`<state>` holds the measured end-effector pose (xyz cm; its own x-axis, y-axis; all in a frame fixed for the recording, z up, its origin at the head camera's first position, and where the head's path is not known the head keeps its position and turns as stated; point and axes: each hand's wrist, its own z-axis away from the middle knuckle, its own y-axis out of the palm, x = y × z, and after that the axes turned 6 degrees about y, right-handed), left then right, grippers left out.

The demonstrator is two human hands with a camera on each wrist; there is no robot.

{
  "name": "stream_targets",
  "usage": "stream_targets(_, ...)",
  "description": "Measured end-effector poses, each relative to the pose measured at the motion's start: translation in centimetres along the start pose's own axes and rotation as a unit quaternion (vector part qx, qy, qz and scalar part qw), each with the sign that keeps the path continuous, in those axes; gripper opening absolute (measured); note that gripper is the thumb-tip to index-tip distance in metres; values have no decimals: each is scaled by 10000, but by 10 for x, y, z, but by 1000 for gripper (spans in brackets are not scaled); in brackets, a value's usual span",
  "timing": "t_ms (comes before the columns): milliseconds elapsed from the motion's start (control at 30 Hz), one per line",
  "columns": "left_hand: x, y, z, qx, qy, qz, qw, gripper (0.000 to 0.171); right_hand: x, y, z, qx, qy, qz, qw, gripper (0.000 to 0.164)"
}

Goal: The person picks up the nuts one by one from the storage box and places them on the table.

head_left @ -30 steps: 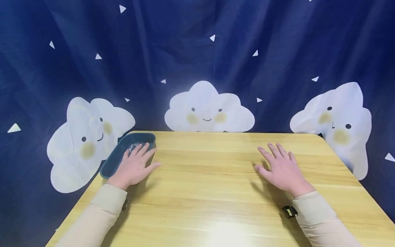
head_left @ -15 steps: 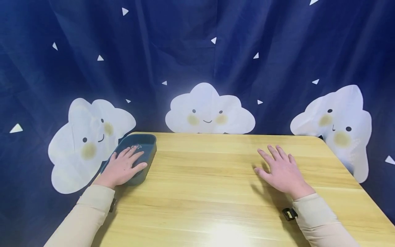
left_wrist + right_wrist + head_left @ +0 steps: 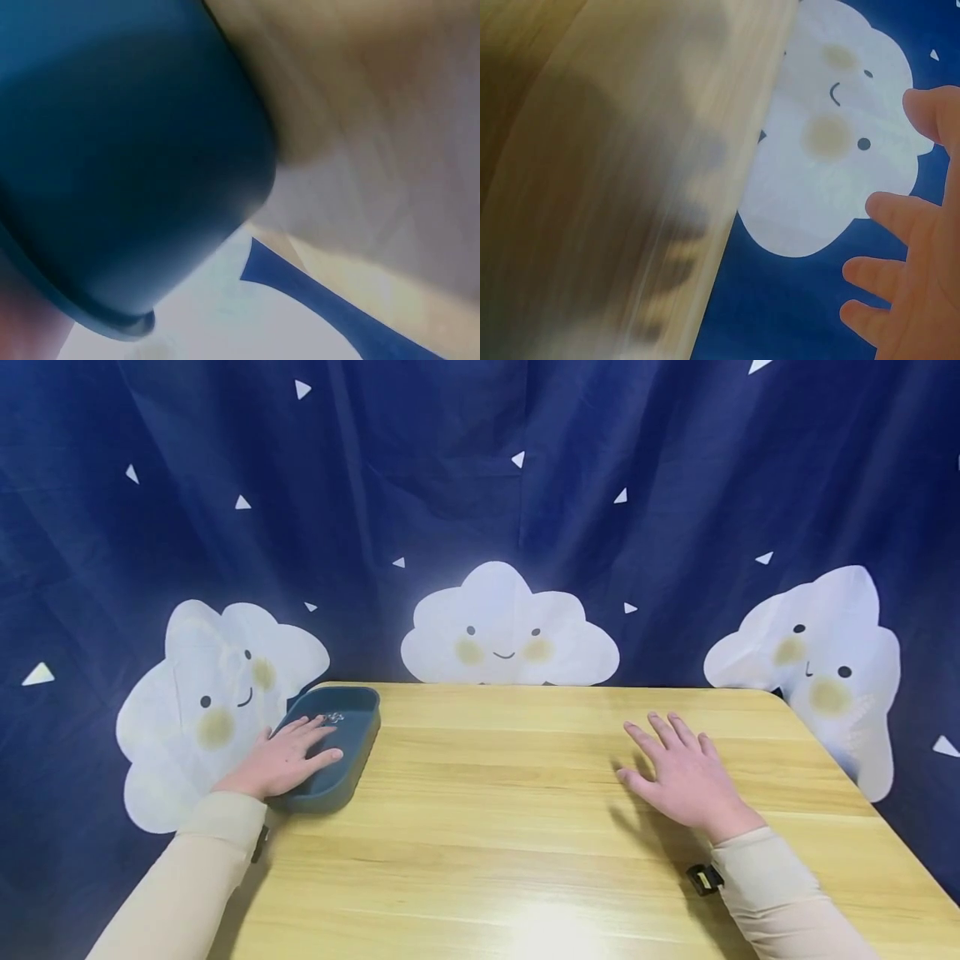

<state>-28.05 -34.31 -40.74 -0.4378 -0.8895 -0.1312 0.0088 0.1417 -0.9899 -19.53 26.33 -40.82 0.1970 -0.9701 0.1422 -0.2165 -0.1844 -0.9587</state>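
Note:
In the head view my left hand [image 3: 281, 760] is spread over the left side of a dark teal rectangular tray [image 3: 345, 789], its fingers straight and pointing inward. Whether it touches the rim cannot be told. Inside the tray's far end lies a small cluster of shiny bits [image 3: 335, 717], too small to identify. The left wrist view is filled by the tray's outer wall [image 3: 150, 150], with a blurred bit of hand [image 3: 22, 330] at the lower left corner. My right hand [image 3: 686, 777], fingers apart, hovers above the table's right half and holds nothing. The right wrist view shows its spread fingers [image 3: 889, 214].
A light wooden table [image 3: 487, 793] spreads under both hands, and the tray stands at its far left edge. Behind hangs a dark blue curtain [image 3: 450, 468] with white smiling clouds [image 3: 510, 602]. Black straps [image 3: 703, 879] show at the wrists.
My left hand has moved left across the tray, uncovering more of its inside and its right side. The right hand has stayed where it was.

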Motion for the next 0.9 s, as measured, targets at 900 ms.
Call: stream_targets(900, 32, -4, -2, 437, 327, 465, 9974, 79, 5, -2, -2, -26, 5, -91, 10000, 78)
